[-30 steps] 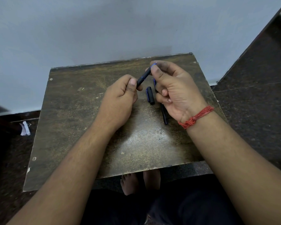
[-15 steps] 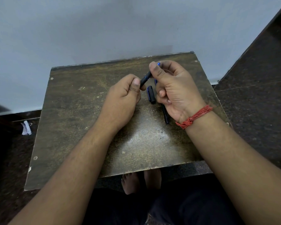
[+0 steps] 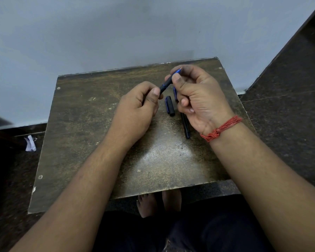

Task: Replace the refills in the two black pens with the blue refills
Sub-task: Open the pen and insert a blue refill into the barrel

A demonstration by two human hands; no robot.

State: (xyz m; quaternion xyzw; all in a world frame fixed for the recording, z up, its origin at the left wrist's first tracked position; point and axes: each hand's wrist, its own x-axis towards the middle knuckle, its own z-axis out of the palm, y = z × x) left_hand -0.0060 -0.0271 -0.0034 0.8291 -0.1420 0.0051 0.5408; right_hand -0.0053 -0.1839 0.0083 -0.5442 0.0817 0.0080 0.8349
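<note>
Both hands hold one black pen [image 3: 165, 86] slantwise above the small brown table [image 3: 84, 135]. My left hand [image 3: 136, 113] pinches its lower end; my right hand [image 3: 198, 99] grips the upper end, where a blue tip pokes out past the thumb. A black cap with a blue clip [image 3: 169, 106] lies on the table between the hands. A second black pen barrel [image 3: 185, 127] lies under my right palm, partly hidden. Something blue [image 3: 175, 93] shows just behind the right fingers; I cannot tell what it is.
The table stands against a pale wall [image 3: 116, 33]. Dark stone floor [image 3: 289, 110] lies to the right. A scrap of white paper [image 3: 30, 143] lies on the floor at the left. Bare feet [image 3: 158, 202] show under the table's front edge.
The hands have stayed almost in place. The right thumb and fingers have shifted slightly along the pen's upper end, and the blue tip now sticks out a little more.
</note>
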